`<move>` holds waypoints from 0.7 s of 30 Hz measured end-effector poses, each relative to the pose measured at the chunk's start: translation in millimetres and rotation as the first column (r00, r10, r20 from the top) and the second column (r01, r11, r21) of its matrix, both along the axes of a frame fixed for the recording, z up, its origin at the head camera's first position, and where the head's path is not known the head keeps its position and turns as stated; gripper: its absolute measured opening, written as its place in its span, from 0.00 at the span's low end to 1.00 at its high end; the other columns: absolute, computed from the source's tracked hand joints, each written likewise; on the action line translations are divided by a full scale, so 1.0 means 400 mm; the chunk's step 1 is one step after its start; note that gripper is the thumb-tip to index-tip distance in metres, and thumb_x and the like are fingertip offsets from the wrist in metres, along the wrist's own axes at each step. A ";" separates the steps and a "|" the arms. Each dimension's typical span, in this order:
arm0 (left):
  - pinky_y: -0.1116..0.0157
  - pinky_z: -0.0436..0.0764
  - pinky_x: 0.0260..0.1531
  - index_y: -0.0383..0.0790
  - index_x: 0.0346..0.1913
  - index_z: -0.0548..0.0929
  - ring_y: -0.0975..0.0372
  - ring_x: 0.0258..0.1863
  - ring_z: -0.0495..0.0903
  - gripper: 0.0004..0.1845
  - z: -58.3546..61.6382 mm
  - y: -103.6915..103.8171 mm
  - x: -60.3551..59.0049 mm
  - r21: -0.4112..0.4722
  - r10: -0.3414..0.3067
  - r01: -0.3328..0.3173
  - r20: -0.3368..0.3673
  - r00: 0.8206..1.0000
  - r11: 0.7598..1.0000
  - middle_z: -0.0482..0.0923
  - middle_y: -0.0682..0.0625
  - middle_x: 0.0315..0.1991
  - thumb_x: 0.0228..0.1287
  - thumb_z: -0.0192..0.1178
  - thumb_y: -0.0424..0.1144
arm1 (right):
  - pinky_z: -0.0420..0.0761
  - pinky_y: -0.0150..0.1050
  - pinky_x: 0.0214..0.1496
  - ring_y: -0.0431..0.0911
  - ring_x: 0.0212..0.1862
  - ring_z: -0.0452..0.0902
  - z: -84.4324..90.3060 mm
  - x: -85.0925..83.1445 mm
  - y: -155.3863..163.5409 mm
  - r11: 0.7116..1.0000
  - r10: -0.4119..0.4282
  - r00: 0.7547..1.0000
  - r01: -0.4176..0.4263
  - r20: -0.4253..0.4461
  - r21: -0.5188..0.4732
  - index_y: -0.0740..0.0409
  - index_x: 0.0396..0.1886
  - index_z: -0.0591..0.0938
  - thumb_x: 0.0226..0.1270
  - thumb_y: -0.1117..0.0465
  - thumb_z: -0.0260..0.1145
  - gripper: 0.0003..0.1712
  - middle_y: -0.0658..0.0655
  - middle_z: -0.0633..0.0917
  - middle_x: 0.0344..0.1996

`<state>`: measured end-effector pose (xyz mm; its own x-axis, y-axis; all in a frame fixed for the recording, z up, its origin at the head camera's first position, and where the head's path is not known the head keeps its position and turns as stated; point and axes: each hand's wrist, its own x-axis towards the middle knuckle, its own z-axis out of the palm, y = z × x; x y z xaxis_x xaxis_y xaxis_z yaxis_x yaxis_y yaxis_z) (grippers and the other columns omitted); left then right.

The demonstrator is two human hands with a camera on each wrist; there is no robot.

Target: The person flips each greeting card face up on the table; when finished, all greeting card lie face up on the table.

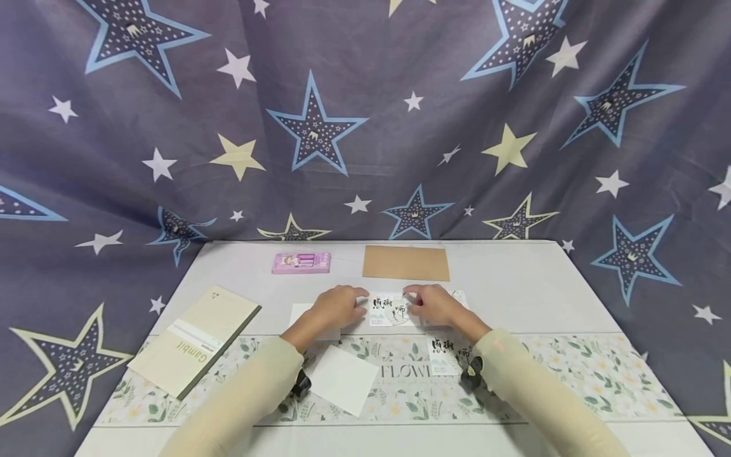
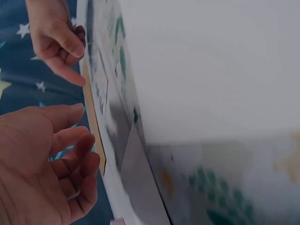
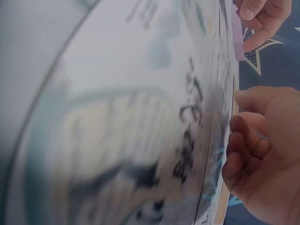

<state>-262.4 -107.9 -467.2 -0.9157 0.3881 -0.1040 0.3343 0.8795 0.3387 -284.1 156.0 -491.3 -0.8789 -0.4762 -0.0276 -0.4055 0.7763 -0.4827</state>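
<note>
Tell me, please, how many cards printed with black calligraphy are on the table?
2 show clearly: one calligraphy card between the left hand and right hand, and a second card nearer, by the right forearm. A white edge behind the right hand may be another.

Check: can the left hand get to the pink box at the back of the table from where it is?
Probably yes. The left hand rests by the printed card, and the pink box lies just beyond it on bare table, with nothing between them.

Printed card (image 3: 140, 131), black brush lettering, blurred close-up; right hand (image 3: 262, 164) curled at its right edge; left hand (image 3: 262, 18) above.
</note>
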 end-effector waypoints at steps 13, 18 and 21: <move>0.60 0.79 0.39 0.41 0.65 0.81 0.61 0.35 0.76 0.25 0.024 -0.154 0.006 0.058 0.057 -0.059 0.039 0.998 0.997 0.82 0.48 0.40 0.67 0.66 0.43 | 0.73 0.30 0.29 0.35 0.18 0.67 0.002 0.012 -0.148 0.985 0.085 0.996 -0.090 -0.041 -0.146 0.62 0.64 0.80 0.68 0.61 0.67 0.26 0.45 0.81 0.18; 0.57 0.80 0.42 0.36 0.65 0.79 0.59 0.35 0.75 0.27 0.022 -0.212 0.020 0.048 0.082 -0.084 0.052 0.995 0.995 0.80 0.45 0.41 0.65 0.68 0.42 | 0.74 0.31 0.31 0.35 0.21 0.69 0.008 0.022 -0.207 0.983 0.116 0.990 -0.125 -0.074 -0.132 0.61 0.63 0.81 0.68 0.60 0.67 0.25 0.45 0.81 0.20; 0.57 0.80 0.42 0.33 0.66 0.78 0.59 0.35 0.74 0.31 0.017 -0.244 0.032 0.032 0.103 -0.105 0.059 0.993 0.994 0.78 0.45 0.40 0.62 0.71 0.42 | 0.74 0.31 0.32 0.35 0.22 0.69 0.009 0.029 -0.245 0.982 0.127 0.990 -0.134 -0.061 -0.135 0.61 0.64 0.80 0.68 0.59 0.67 0.25 0.46 0.81 0.21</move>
<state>-249.6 -205.4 -460.2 -0.9443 0.2952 -0.1453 0.2207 0.8958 0.3858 -272.5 57.9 -487.5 -0.8074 -0.5831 0.0902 -0.5262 0.6423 -0.5573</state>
